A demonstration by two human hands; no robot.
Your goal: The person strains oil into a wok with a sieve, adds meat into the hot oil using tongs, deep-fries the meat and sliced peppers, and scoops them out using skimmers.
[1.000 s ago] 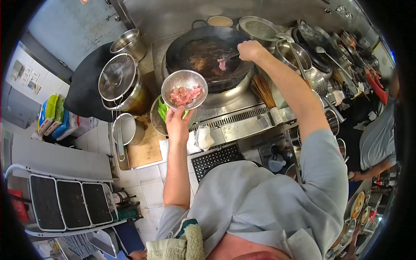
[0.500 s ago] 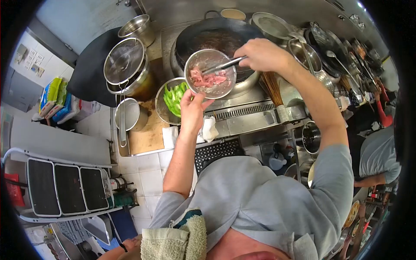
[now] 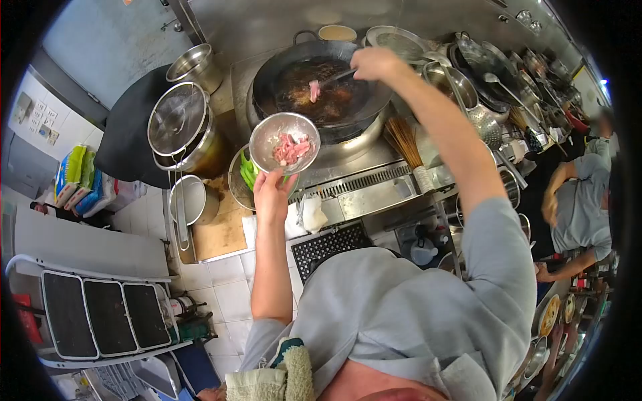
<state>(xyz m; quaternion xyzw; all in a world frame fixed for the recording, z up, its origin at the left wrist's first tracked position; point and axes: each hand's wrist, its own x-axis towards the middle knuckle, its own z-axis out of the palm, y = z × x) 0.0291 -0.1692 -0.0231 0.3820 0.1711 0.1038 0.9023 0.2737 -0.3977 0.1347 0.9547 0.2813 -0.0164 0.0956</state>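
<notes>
Counter's near edge, over my remote feed: wooden board (image 3: 217, 237) and bunched white cloth (image 3: 311, 214). Next away, green vegetables (image 3: 249, 172) in a basin (image 3: 232, 179), partly hidden by a metal bowl (image 3: 265, 134). My left hand (image 3: 271, 192) had that bowl up over the counter — fingers bent round its near side, spread only a little, grip looking firm. Pink meat strips (image 3: 290, 148) sat in it, a fair heap, so I judged that much was left there. I could make out no greens in the wok; those looked untouched.

Beyond the bowl, black wok (image 3: 266, 93) with dark liquid (image 3: 331, 107). One pink piece (image 3: 314, 91) showed at the tip of the tongs (image 3: 338, 76), out of the bowl and over the wok — touching the liquid or just above, I couldn't tell. Whatever lay under the surface was too murky to count. My right hand (image 3: 376, 63) was near the wok's far right rim, fist curled round the tongs' handle, no gap showing between fingers. Farthest: steel wall (image 3: 257, 27).
</notes>
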